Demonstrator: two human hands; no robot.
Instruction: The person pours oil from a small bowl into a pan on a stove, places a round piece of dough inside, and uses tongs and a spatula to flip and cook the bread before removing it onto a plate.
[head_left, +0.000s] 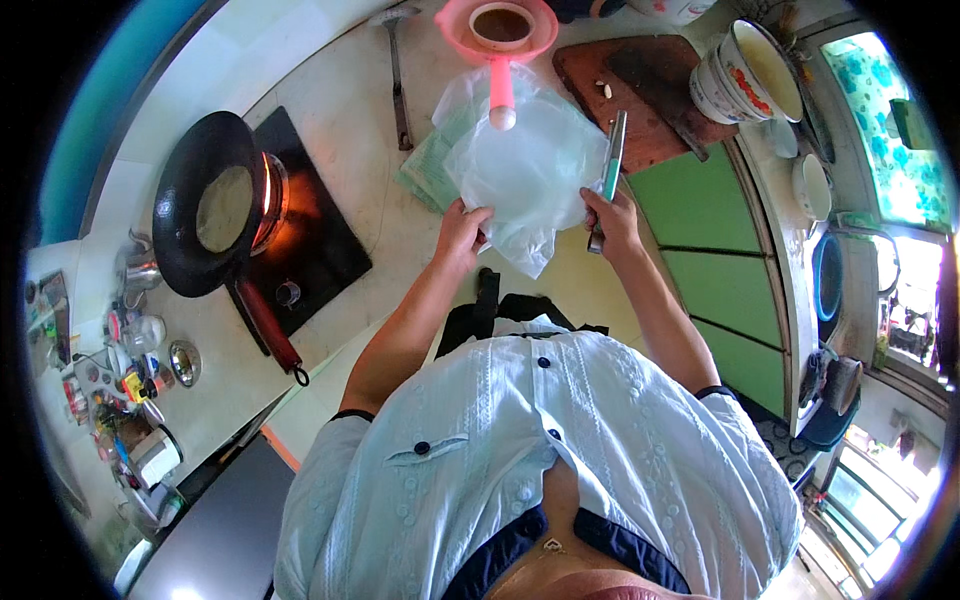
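Observation:
A stack of thin, clear plastic sheets (517, 161) hangs at the counter's edge, and a pale round shape shows through it. My left hand (463, 234) pinches its near left edge between thumb and fingers. Around a long metal utensil (616, 154) with a teal strip, possibly tongs, my right hand (615, 221) is closed at the sheets' right side; whether it also grips the plastic is unclear. A green printed cloth or sheet (427, 174) lies partly under the plastic. To the left, a black wok (176, 187) with a pale round layer (225, 208) inside sits over a lit burner (274, 202).
The wok's wooden handle (266, 322) juts towards me. A slotted turner (399, 82) lies beyond the stove. A pink strainer (501, 82) holds a bowl of brown liquid (501, 25). At right are a wooden cutting board (581, 67), a cleaver (652, 82) and stacked enamel basins (739, 79).

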